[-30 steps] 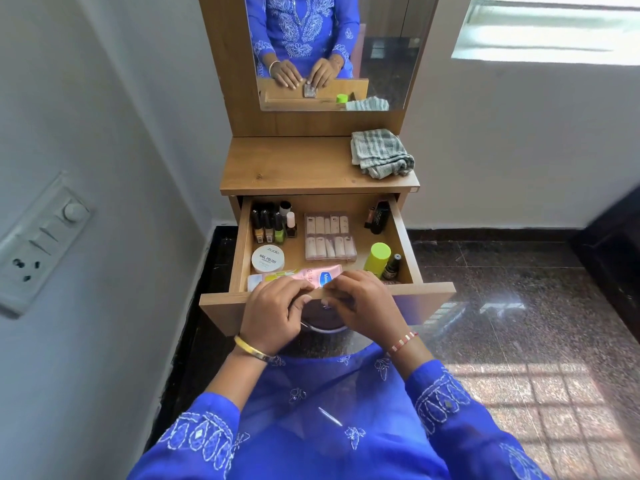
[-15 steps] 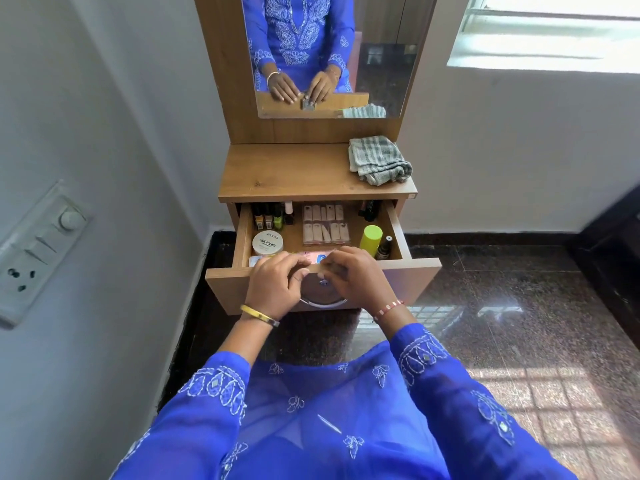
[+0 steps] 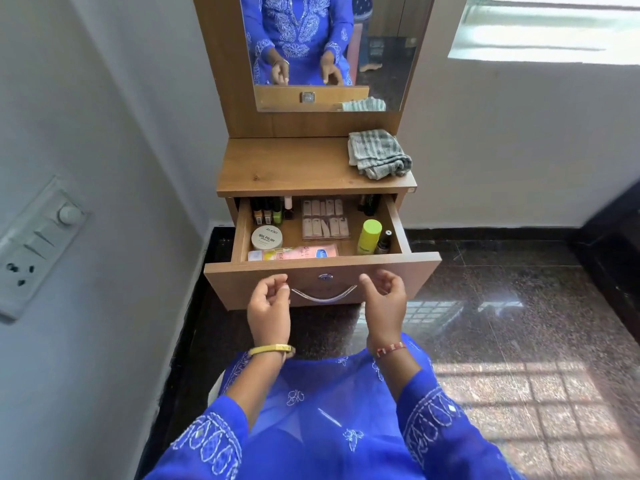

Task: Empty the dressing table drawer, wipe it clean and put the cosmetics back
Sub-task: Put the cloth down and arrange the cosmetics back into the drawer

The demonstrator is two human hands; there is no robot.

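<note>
Open drawer (image 3: 322, 265) full of cosmetics; left hand (image 3: 269, 308) and right hand (image 3: 384, 301) hover before it, loosely curled, empty — small nail polish bottles (image 3: 266, 213) look light, breakable — pinch by caps.

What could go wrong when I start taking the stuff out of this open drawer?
The small bottles stand upright and crowded at the back left, so reaching among them could tip several over. The green-capped bottle and the little dark bottle stand close together; lifting one may knock over the other. The drawer sticks out over hard floor, so a dropped bottle might break.
</note>
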